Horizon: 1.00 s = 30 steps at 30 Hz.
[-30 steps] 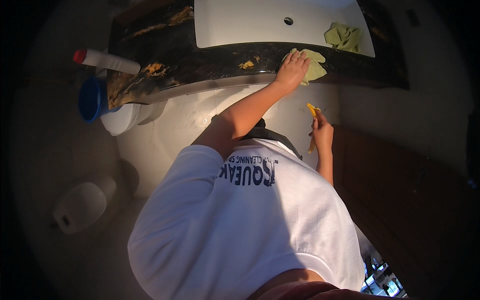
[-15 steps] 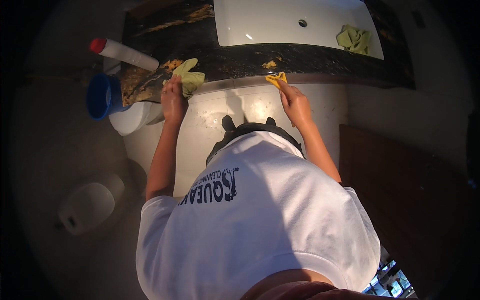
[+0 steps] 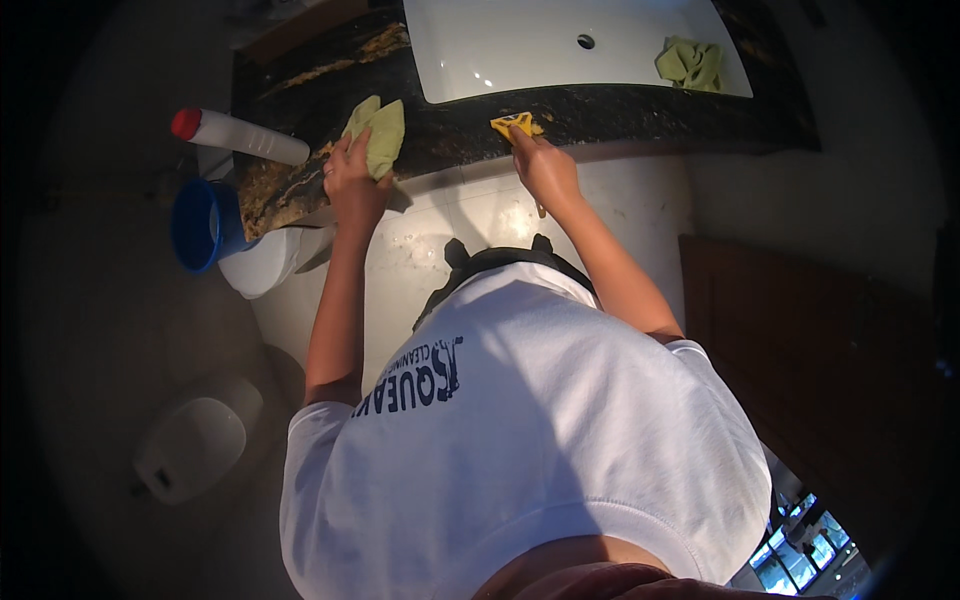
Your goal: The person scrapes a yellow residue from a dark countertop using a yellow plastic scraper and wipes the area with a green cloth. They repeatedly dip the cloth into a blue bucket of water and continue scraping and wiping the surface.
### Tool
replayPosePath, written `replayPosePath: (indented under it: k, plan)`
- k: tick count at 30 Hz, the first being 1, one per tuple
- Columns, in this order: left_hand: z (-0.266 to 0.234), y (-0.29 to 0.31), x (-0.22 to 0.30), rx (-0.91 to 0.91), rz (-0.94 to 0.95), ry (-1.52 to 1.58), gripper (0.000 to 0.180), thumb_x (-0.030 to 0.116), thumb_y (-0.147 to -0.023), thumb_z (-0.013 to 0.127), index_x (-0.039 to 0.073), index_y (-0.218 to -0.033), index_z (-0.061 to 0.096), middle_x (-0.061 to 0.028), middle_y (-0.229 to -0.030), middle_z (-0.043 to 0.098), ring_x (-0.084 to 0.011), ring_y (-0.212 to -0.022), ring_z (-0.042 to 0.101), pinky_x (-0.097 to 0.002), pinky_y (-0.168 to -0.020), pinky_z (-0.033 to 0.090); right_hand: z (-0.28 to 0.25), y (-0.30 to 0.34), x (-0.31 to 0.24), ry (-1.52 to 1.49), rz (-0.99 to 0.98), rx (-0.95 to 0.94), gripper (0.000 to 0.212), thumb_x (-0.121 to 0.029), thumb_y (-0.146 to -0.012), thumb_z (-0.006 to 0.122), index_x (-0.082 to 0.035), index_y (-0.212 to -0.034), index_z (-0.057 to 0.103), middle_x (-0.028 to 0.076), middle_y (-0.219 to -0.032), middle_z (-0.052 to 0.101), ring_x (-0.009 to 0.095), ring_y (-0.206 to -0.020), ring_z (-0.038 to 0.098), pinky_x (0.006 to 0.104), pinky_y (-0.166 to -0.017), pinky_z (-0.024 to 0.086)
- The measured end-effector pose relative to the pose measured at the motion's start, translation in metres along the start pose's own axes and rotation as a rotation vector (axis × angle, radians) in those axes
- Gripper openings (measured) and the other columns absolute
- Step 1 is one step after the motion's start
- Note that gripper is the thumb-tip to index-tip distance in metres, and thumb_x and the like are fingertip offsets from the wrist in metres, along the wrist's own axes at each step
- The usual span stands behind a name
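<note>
My left hand (image 3: 355, 180) grips a light green cloth (image 3: 386, 138) at the front edge of the dark marbled countertop (image 3: 455, 125). The cloth's folds stand up past my fingertips. My right hand (image 3: 548, 168) is closed around a yellow scraper (image 3: 511, 125), whose wide head is over the counter just in front of the sink. What I hold of its handle is mostly hidden by my fingers. Whether the blade touches the stone I cannot tell. A white rectangular sink (image 3: 560, 70) lies beyond both hands, with a second green cloth (image 3: 692, 64) crumpled in its right corner.
A white bottle with a red cap (image 3: 250, 137) is at the counter's left end. Below it are a blue bucket (image 3: 197, 225) and a white rounded container (image 3: 260, 265). A toilet (image 3: 200, 440) stands at lower left, a brown wooden panel (image 3: 780, 320) at right.
My right hand has moved the scraper left and farther onto the counter, from its front edge. My left hand has shifted slightly with the cloth, which is now folded differently. The view has tilted a little.
</note>
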<state>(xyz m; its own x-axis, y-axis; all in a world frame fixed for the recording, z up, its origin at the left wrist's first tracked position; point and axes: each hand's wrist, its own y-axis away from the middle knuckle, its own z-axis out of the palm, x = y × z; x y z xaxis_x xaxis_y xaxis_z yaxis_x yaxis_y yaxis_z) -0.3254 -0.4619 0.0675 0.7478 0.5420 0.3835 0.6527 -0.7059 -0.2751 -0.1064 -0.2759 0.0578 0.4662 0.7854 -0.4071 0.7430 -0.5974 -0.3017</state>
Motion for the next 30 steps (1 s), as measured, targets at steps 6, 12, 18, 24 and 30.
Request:
replayPosePath:
  k: [6, 12, 18, 24, 30]
  plan:
    - [0.056, -0.010, 0.010, 0.123, 0.070, -0.078, 0.066, 0.032, -0.071, 0.075, 0.009, -0.130, 0.053, -0.0175, -0.143, 0.041, -0.0409, -0.136, 0.030, -0.0616, -0.108, 0.019, 0.006, -0.019, -0.006, 0.034, 0.069, -0.197, 0.034, -0.019, -0.086, 0.059, -0.011, -0.119, 0.060, 0.016, -0.079, 0.066, 0.034, -0.066, 0.065, 0.0435, -0.058, 0.052]
    - [0.053, -0.010, 0.007, 0.110, 0.042, -0.035, 0.060, 0.029, -0.073, 0.073, 0.011, -0.127, 0.056, -0.0155, -0.139, 0.045, -0.0392, -0.131, 0.036, -0.0551, -0.108, 0.024, 0.006, -0.025, -0.014, -0.015, 0.066, -0.182, 0.032, -0.016, -0.086, 0.057, -0.010, -0.118, 0.059, 0.016, -0.085, 0.067, 0.034, -0.073, 0.065, 0.0448, -0.064, 0.052]
    - [0.056, -0.018, -0.002, 0.126, 0.063, 0.031, 0.052, 0.016, -0.066, 0.074, 0.012, -0.115, 0.061, -0.0079, -0.124, 0.056, -0.0304, -0.118, 0.048, -0.0455, -0.101, 0.034, 0.007, -0.033, -0.013, 0.007, 0.087, -0.239, 0.032, -0.018, -0.088, 0.056, -0.010, -0.119, 0.058, 0.016, -0.080, 0.066, 0.034, -0.072, 0.065, 0.0452, -0.062, 0.051]
    - [0.046, -0.013, 0.009, 0.255, -0.014, 0.201, 0.041, 0.012, -0.072, 0.072, 0.007, -0.111, 0.061, -0.0149, -0.109, 0.060, -0.0346, -0.100, 0.056, -0.0427, -0.090, 0.043, -0.014, -0.011, 0.003, -0.032, 0.044, -0.483, 0.037, -0.020, -0.088, 0.057, -0.012, -0.124, 0.057, 0.016, -0.075, 0.065, 0.033, -0.069, 0.064, 0.0451, -0.060, 0.050]
    - [0.071, -0.013, 0.138, 0.241, 0.097, 0.413, 0.031, 0.009, -0.080, 0.070, 0.002, -0.108, 0.062, -0.0170, -0.107, 0.061, -0.0340, -0.098, 0.059, -0.0399, -0.088, 0.045, -0.097, 0.084, 0.087, -0.134, 0.378, -0.450, 0.031, -0.022, -0.088, 0.056, -0.011, -0.116, 0.065, 0.017, -0.076, 0.066, 0.033, -0.070, 0.064, 0.0424, -0.068, 0.051]
